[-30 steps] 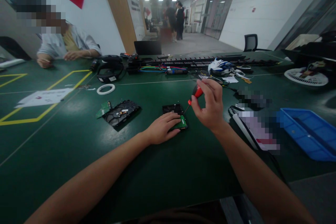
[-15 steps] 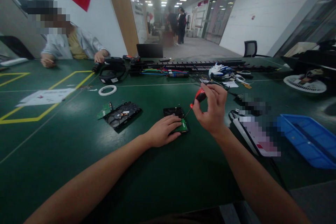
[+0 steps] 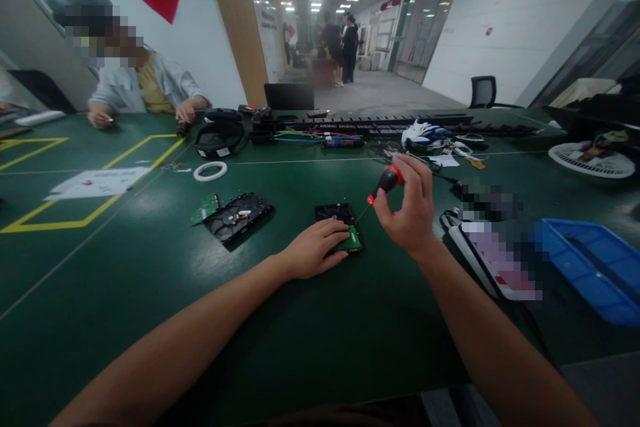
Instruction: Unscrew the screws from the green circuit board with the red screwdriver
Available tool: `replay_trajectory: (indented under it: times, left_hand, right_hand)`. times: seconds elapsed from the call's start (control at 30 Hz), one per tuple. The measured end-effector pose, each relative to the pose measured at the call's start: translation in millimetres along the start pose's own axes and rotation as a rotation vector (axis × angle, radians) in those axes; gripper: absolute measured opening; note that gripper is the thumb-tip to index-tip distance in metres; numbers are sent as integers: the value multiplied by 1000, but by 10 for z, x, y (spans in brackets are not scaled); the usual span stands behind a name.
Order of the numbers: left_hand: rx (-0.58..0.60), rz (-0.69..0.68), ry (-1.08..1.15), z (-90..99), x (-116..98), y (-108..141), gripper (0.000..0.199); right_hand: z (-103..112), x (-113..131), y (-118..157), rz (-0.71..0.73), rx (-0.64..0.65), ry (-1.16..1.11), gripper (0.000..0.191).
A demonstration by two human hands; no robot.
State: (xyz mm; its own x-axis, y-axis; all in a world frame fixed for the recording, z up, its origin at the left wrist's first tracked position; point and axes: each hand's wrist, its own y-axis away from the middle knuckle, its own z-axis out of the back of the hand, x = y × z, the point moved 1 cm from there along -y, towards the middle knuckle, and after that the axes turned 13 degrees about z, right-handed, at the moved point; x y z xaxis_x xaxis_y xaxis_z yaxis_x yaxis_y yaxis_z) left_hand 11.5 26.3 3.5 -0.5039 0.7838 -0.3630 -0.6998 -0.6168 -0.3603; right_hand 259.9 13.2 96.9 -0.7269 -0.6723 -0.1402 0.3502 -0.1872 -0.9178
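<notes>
Right hand (image 3: 411, 207): fingers closed around the handle of the screwdriver (image 3: 387, 180), shaft slanting down and left from the grip to the hard drive (image 3: 332, 211); tip contact cannot be confirmed. Left hand (image 3: 316, 250): fingers extended, not wrapped, lying across the hard drive and its green circuit board (image 3: 354, 238). Caution: the slanted shaft could slip toward the nearby left fingertips; uneven hold-down pressure could let the hard drive rotate
</notes>
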Motion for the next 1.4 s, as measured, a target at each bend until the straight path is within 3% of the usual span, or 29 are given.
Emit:
replay_trajectory:
  times: [0.3,0.47,0.7,0.9,1.4]
  left_hand:
    - [4,1,-6,14,-27,0,44]
    - [-9,5,-5,18,-30,6,43]
    - [-8,11,12,14,-29,5,44]
    - [-18,3,7,10,-28,-2,44]
    - [-18,7,14,12,-38,-6,43]
  right_hand:
    - [22,11,6,-28,-43,59,69]
    - [12,34,0,-5,20,-31,77]
    - [-33,41,57,-87,-46,-12,78]
    - [-95,32,135,-142,-4,-187,77]
    - [-65,46,146,-116,-91,-28,80]
